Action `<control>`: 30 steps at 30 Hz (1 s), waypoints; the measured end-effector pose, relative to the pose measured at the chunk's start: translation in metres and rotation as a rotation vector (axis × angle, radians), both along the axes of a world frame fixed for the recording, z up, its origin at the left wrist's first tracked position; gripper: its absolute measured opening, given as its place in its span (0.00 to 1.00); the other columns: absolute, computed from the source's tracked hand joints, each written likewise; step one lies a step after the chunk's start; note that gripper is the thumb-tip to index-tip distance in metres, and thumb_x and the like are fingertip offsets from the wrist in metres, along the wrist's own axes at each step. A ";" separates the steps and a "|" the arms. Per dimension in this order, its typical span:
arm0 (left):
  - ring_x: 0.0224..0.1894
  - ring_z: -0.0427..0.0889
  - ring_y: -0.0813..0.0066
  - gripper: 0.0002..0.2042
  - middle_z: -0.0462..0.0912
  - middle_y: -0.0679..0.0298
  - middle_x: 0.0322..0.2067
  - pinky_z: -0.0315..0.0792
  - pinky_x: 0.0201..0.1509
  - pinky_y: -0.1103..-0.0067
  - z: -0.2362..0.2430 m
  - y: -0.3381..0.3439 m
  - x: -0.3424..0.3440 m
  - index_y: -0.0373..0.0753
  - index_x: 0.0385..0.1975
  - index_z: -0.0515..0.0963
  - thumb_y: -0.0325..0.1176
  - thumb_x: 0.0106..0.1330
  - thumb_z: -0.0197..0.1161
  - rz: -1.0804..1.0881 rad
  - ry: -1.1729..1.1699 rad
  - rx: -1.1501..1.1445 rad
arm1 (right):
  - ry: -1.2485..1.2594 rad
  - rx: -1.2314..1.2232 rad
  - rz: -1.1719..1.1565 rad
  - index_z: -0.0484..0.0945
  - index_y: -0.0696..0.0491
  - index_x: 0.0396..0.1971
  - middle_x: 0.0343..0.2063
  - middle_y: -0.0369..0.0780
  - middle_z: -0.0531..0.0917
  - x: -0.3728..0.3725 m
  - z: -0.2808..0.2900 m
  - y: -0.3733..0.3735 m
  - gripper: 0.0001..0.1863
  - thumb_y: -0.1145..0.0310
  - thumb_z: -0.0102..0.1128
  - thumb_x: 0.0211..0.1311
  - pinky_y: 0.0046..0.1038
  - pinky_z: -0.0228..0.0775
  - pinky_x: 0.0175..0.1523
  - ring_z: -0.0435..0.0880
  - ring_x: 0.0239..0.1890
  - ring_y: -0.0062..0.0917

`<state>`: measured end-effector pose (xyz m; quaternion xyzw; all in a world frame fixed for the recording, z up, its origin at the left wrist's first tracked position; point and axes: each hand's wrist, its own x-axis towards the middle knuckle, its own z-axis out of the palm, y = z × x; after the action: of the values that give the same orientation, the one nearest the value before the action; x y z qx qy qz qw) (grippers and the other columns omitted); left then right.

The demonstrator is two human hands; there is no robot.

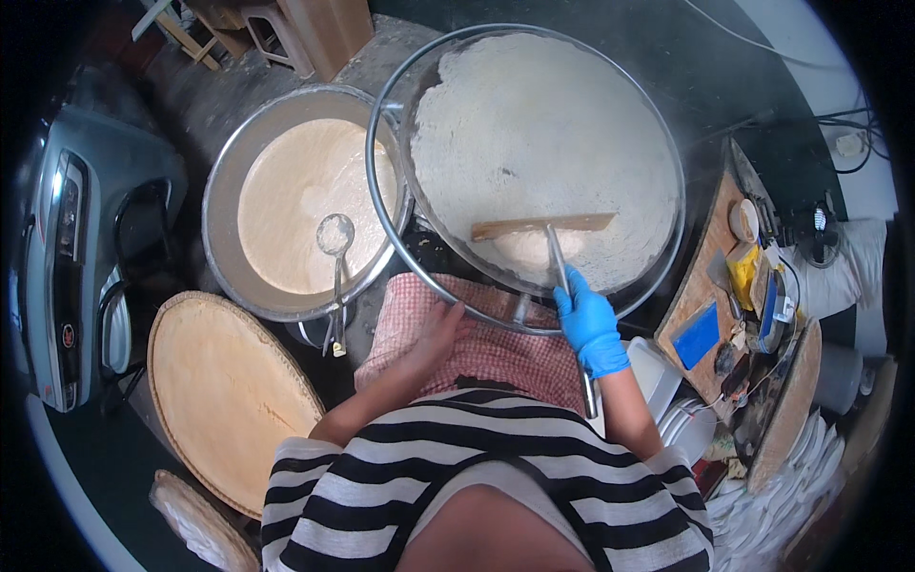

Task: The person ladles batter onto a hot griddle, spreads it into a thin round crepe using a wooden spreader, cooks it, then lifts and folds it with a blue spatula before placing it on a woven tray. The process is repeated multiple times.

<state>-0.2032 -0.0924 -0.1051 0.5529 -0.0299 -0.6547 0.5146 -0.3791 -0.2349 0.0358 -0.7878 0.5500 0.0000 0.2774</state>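
Striped top (400,467) is placed nearest the cam., w/ both forearms extended past it. At far L, a round tray (219,381) is seen pale face up; beyond it, a big pot (217,200) is filled w/ batter (286,214), and a ladle (335,238) is rested there, hndl. toward the body. Next, L hand (440,334) is held by the checked cloth (396,319), just beside the near side of a metal ring (378,181); whether anything's gripped by its fingers can't be told. Inside the ring, a griddle is covered by a pale layer (543,124). Near its front edge the spreader (510,228) is laid: wooden blade set crosswise, R end a bit higher, w/ a wet pool (529,250) caught on the body side. Its hndl. is angled back & slightly R, approx. square to the blade, and is gripped by the gloved fingers of R hand (588,329). So blade is located ahead & L of those fingers; R is nearer, L well apart. Far R, a desk (701,286) is cluttered, blue pad (696,336) incl.
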 end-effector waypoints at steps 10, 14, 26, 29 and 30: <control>0.41 0.76 0.70 0.14 0.74 0.60 0.42 0.72 0.44 0.74 -0.003 -0.002 -0.012 0.34 0.46 0.66 0.35 0.66 0.50 0.002 0.022 0.083 | -0.583 0.272 -0.237 0.69 0.58 0.53 0.42 0.36 0.77 -0.042 -0.006 -0.080 0.23 0.70 0.58 0.57 0.22 0.68 0.48 0.75 0.41 0.20; 0.36 0.77 0.70 0.12 0.75 0.59 0.38 0.74 0.38 0.77 -0.005 -0.003 -0.014 0.33 0.43 0.68 0.34 0.64 0.52 0.087 0.030 0.093 | -0.364 0.382 0.037 0.76 0.58 0.44 0.35 0.36 0.81 -0.054 -0.018 -0.161 0.16 0.67 0.60 0.56 0.21 0.69 0.43 0.76 0.35 0.17; 0.24 0.78 0.79 0.07 0.77 0.66 0.24 0.74 0.25 0.84 -0.010 -0.021 0.077 0.35 0.29 0.73 0.33 0.62 0.57 -0.070 -0.179 0.085 | -0.034 0.313 0.725 0.82 0.47 0.34 0.25 0.41 0.82 0.222 -0.015 -0.157 0.17 0.51 0.56 0.52 0.28 0.69 0.39 0.80 0.30 0.28; 0.23 0.79 0.77 0.10 0.78 0.64 0.24 0.74 0.23 0.82 -0.010 -0.022 0.088 0.35 0.28 0.74 0.36 0.63 0.56 -0.043 -0.183 0.066 | -0.173 0.232 0.750 0.82 0.45 0.33 0.29 0.41 0.82 0.254 -0.021 -0.127 0.17 0.50 0.55 0.52 0.29 0.70 0.41 0.80 0.33 0.34; 0.23 0.79 0.77 0.10 0.78 0.64 0.24 0.73 0.24 0.82 -0.011 -0.022 0.089 0.35 0.28 0.74 0.36 0.63 0.55 -0.041 -0.220 0.041 | -0.244 0.264 0.670 0.82 0.45 0.33 0.30 0.40 0.82 0.247 -0.023 -0.124 0.16 0.51 0.55 0.52 0.29 0.70 0.41 0.80 0.33 0.33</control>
<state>-0.1138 -0.1147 -0.1162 0.6311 -0.0840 -0.6009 0.4832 -0.1321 -0.3594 0.0128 -0.8757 0.2199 0.0677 0.4244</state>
